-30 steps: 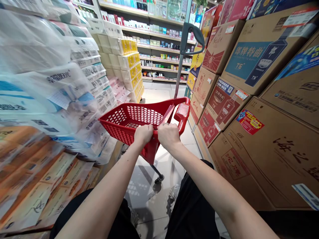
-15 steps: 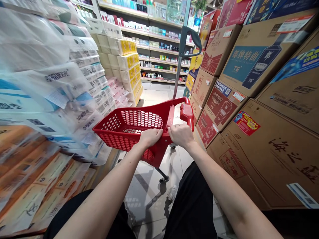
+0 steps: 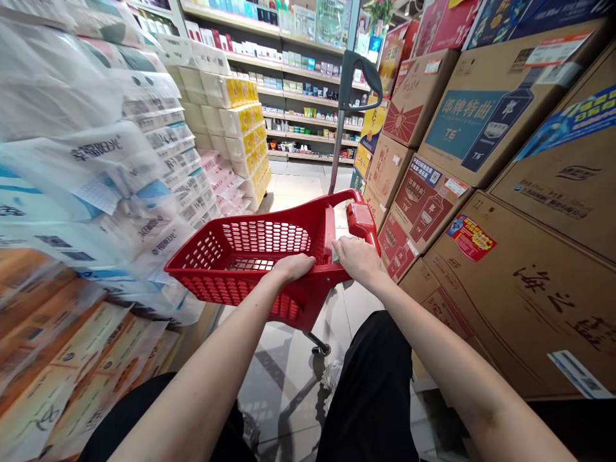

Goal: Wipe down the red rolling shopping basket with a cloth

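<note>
Fingers of my left hand [image 3: 294, 265] and right hand [image 3: 357, 256] curled over red basket [image 3: 219, 285] rim; I must hold it level, clear of cartons [image 3: 529, 289].

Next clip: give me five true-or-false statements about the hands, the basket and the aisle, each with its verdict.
1. The left hand and right hand both hold the near rim of the red basket. True.
2. The basket is full of packs. False: nothing shows inside it.
3. Cardboard boxes are stacked on the person's right. True.
4. The grey pull handle lies folded flat on the basket. False: it stands upright at the basket's far end.
5. Wrapped tissue packs are piled on the person's left. True.
</note>
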`<act>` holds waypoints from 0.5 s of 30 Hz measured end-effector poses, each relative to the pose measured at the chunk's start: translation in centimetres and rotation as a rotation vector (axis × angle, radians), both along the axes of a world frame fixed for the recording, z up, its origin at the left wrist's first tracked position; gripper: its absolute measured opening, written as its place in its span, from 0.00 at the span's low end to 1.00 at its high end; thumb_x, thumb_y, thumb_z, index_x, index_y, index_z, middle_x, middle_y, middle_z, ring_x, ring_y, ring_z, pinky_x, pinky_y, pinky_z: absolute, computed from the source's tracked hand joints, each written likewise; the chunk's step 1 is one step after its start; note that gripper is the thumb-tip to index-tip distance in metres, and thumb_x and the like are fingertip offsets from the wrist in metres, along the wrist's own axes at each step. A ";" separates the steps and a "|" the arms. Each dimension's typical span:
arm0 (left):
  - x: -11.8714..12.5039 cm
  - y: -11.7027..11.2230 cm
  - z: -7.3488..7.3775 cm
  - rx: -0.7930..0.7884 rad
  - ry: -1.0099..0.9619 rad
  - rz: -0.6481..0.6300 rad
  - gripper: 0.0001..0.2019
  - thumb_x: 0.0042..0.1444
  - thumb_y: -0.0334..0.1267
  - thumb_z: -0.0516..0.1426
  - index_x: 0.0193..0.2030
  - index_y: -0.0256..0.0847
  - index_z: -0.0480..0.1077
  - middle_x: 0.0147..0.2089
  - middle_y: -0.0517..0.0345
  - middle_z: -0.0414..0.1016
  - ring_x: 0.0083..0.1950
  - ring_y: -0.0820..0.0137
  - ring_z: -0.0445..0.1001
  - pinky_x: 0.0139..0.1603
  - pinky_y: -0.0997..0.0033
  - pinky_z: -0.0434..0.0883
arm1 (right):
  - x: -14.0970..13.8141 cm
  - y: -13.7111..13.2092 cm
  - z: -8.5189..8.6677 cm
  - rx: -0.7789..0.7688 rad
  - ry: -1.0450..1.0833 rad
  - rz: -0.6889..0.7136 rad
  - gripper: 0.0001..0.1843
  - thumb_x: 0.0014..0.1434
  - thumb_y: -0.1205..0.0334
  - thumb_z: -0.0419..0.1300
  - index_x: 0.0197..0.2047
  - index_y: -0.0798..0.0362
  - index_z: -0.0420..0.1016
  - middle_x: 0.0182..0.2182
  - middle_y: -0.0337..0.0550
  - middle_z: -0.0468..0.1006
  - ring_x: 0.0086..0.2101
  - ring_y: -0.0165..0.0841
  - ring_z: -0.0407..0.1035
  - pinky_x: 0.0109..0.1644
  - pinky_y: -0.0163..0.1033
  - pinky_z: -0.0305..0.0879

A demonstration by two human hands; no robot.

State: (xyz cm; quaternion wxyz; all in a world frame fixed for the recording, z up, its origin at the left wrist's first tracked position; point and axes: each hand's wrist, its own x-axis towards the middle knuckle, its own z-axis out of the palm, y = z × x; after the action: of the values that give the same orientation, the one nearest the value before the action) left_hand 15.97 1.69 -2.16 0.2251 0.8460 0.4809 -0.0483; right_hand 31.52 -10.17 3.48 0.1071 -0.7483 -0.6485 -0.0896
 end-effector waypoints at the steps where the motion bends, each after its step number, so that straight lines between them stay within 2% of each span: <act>1: 0.0 -0.1 0.0 0.001 -0.004 -0.003 0.25 0.56 0.50 0.41 0.37 0.40 0.75 0.48 0.44 0.78 0.45 0.57 0.75 0.42 0.63 0.67 | 0.2 0.2 0.2 0.005 0.023 0.012 0.26 0.71 0.49 0.36 0.41 0.50 0.71 0.38 0.44 0.79 0.39 0.35 0.74 0.37 0.36 0.60; 6: 0.3 -0.8 0.1 0.022 -0.019 0.015 0.25 0.58 0.49 0.38 0.38 0.43 0.74 0.50 0.49 0.77 0.47 0.57 0.75 0.45 0.60 0.66 | 0.2 1.2 1.3 0.117 0.148 0.049 0.26 0.71 0.50 0.35 0.45 0.52 0.70 0.42 0.46 0.77 0.44 0.34 0.71 0.41 0.35 0.60; 9: 0.6 -1.3 0.0 0.034 -0.016 0.041 0.26 0.59 0.48 0.36 0.38 0.43 0.73 0.50 0.48 0.77 0.49 0.55 0.75 0.46 0.58 0.67 | -0.5 2.3 1.2 0.177 0.175 0.031 0.25 0.71 0.52 0.35 0.51 0.56 0.68 0.47 0.52 0.74 0.48 0.36 0.68 0.48 0.37 0.60; 10: 0.7 -1.5 0.0 0.036 -0.015 0.047 0.26 0.60 0.48 0.36 0.38 0.43 0.73 0.50 0.48 0.77 0.49 0.55 0.75 0.46 0.57 0.67 | -0.8 2.6 1.0 0.133 0.170 0.028 0.24 0.71 0.52 0.38 0.54 0.57 0.66 0.49 0.55 0.72 0.50 0.38 0.66 0.49 0.39 0.60; 12: 0.8 -1.6 -0.2 0.034 -0.020 0.053 0.28 0.60 0.49 0.35 0.40 0.44 0.74 0.52 0.47 0.76 0.51 0.53 0.74 0.47 0.56 0.66 | -1.3 3.2 0.2 -0.053 0.150 0.033 0.23 0.69 0.53 0.44 0.59 0.60 0.62 0.53 0.60 0.69 0.52 0.42 0.65 0.50 0.43 0.61; 15: 0.9 -1.5 -0.3 0.018 -0.034 0.044 0.30 0.60 0.53 0.33 0.43 0.44 0.74 0.54 0.48 0.75 0.53 0.53 0.73 0.49 0.55 0.66 | -1.7 3.6 -0.9 -0.296 0.116 0.055 0.28 0.67 0.58 0.48 0.65 0.66 0.54 0.57 0.69 0.65 0.52 0.46 0.66 0.52 0.47 0.62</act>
State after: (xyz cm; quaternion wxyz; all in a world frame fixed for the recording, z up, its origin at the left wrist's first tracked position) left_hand 16.86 0.21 -2.47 0.2266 0.8380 0.4958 -0.0246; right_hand 29.85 -6.61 2.56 0.0354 -0.7418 -0.6676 0.0533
